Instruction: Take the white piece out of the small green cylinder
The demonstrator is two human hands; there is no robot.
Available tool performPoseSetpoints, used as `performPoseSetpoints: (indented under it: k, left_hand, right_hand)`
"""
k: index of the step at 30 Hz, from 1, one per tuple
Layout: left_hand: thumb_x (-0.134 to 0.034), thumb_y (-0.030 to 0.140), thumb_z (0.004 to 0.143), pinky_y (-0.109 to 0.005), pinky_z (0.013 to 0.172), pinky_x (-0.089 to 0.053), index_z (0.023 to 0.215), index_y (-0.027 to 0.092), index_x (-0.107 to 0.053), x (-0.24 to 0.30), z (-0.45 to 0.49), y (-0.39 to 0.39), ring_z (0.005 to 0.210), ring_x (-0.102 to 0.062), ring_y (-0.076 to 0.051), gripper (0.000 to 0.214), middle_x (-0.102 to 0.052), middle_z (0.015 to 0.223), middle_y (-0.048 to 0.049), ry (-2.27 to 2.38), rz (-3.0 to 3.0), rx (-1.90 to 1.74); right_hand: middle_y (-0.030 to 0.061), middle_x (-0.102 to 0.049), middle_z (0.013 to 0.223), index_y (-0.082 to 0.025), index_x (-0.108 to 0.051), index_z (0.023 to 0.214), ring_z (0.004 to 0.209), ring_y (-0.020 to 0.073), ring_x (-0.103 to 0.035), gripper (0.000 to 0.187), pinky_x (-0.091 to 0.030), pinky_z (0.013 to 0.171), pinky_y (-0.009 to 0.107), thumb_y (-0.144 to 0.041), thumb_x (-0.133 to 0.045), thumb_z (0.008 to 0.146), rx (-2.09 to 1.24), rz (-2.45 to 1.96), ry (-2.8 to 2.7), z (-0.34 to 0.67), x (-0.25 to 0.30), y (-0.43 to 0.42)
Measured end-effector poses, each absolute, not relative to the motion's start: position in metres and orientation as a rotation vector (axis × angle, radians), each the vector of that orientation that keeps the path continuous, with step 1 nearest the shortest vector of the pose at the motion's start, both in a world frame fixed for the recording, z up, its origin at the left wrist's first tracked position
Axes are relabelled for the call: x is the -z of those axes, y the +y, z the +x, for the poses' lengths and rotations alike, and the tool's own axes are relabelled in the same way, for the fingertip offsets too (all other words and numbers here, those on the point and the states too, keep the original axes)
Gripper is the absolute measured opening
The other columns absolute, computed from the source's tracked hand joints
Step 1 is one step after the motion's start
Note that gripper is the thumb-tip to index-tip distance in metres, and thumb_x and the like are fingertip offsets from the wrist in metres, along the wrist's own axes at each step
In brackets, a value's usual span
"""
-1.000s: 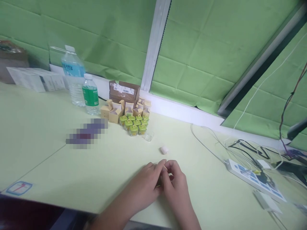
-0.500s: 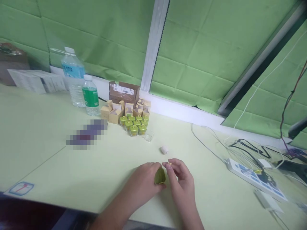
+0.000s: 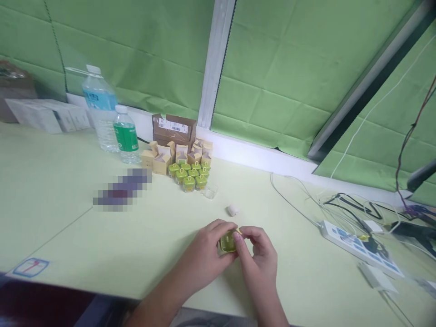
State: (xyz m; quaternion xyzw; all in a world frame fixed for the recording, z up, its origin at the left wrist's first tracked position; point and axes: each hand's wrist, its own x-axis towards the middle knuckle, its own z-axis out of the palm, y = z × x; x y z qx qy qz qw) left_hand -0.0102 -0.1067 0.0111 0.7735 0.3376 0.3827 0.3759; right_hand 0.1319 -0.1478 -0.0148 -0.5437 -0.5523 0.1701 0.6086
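My left hand [image 3: 206,247] is closed around a small green lid [image 3: 227,243], its hollow inside turned toward me. Thumb and forefinger of my right hand [image 3: 257,254] pinch a tiny pale-yellow piece [image 3: 239,231] at the lid's right edge; the fingers hide most of it. Just beyond the hands lies a small pinkish-white rounded object [image 3: 232,210]. Farther back, a clear open plastic cup [image 3: 210,192] rests beside several small clear jars with green lids and yellow loops [image 3: 189,183].
Small opened cardboard boxes [image 3: 161,162] stand behind the jars, before a brown carton [image 3: 173,129]. Left of them are a green-labelled bottle [image 3: 126,136] and a larger water bottle [image 3: 100,104]. A power strip [image 3: 361,250] with tangled cables lies at right.
The lid has turned so more of its inside faces me. My right hand has brought the small yellow piece against the lid's edge, and both hands are closer together.
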Motion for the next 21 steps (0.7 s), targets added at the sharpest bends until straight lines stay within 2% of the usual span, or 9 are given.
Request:
performPoseSetpoints:
  k: [4,13,17,21]
  left_hand:
    - [-0.062,0.01,0.079,-0.027,0.086,-0.049,0.111,0.023,-0.064,-0.01,-0.009,-0.106,0.096,-0.062,-0.017,0.034,-0.067,0.107,-0.0027,0.861,1.986,-0.983]
    - [-0.054,0.002,0.077,-0.032,0.093,-0.053,0.119,0.021,-0.063,0.002,-0.006,-0.102,0.107,-0.063,-0.019,0.047,-0.067,0.116,-0.0066,0.863,2.152,-1.056]
    - [-0.052,0.0,0.076,-0.032,0.096,-0.053,0.119,0.02,-0.064,0.007,-0.006,-0.101,0.108,-0.063,-0.019,0.048,-0.068,0.117,-0.0068,0.843,2.176,-1.087]
    - [-0.052,0.001,0.077,-0.032,0.095,-0.054,0.119,0.019,-0.063,0.009,-0.006,-0.101,0.108,-0.064,-0.019,0.048,-0.068,0.117,-0.0073,0.823,2.19,-1.128]
  right_hand:
    - [0.0017,-0.068,0.085,-0.022,-0.064,0.088,0.082,0.0159,-0.065,0.001,-0.054,0.075,0.029,-0.022,-0.065,0.089,-0.337,-1.189,-1.38,0.134,0.014,-0.147]
    - [-0.0012,-0.068,0.073,-0.021,-0.062,0.079,0.069,0.0133,-0.061,0.012,-0.05,0.061,0.025,-0.011,-0.064,0.086,0.035,-1.199,-1.523,0.128,0.011,-0.145]
    - [-0.0001,-0.069,0.074,-0.021,-0.062,0.08,0.07,0.0143,-0.061,0.012,-0.051,0.061,0.025,-0.01,-0.064,0.086,0.166,-1.212,-1.504,0.121,0.014,-0.145]
    - [-0.0001,-0.069,0.075,-0.021,-0.062,0.079,0.07,0.0137,-0.061,0.013,-0.051,0.062,0.025,-0.011,-0.063,0.087,0.157,-1.206,-1.489,0.118,0.015,-0.145]
